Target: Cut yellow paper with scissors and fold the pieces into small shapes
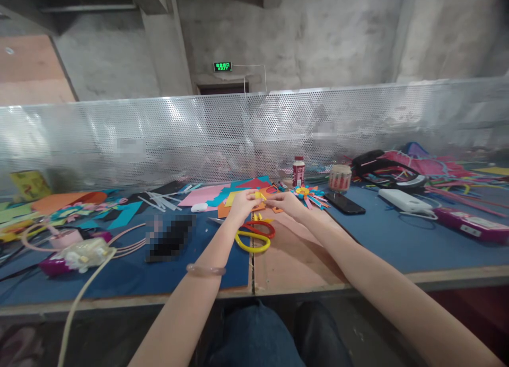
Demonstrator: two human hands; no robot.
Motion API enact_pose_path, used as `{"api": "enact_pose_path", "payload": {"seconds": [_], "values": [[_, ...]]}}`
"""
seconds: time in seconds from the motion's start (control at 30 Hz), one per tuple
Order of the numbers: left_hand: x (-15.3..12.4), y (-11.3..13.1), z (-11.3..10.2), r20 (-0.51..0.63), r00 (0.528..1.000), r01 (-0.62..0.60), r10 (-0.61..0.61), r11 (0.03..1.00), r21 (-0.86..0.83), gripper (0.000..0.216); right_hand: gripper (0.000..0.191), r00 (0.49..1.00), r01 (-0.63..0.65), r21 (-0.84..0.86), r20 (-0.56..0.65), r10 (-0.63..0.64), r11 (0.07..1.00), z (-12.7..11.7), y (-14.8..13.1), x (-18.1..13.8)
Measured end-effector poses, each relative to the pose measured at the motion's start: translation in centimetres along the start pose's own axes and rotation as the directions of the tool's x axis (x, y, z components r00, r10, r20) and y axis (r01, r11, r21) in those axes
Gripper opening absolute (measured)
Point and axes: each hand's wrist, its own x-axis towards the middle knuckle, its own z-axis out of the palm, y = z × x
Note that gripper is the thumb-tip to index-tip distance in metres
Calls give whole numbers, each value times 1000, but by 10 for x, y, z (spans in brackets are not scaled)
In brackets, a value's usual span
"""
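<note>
My left hand and my right hand meet over the middle of the blue table, both pinched on a small yellow paper piece held between them. Just below the hands lie scissors with red and yellow handles. A paper flower of coloured strips lies right of my right hand. Sheets of pink, teal and orange paper lie behind the hands.
A glue bottle with a red label and a tape roll stand at the back. A black phone, a white power bank and a pink case lie right. Paper scraps, cables and a perforated metal screen border the table.
</note>
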Motion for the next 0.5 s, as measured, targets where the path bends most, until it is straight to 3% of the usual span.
{"api": "enact_pose_path", "payload": {"seconds": [0.3,0.5], "values": [[-3,4,1,30,999,13,-15,997,72,43,23,996,-6,-29,87,8,1000,-2,3,-3],[0,5,1,-33,998,54,-55,998,-18,39,28,1000,-8,114,-26,11,993,-2,10,4]]}}
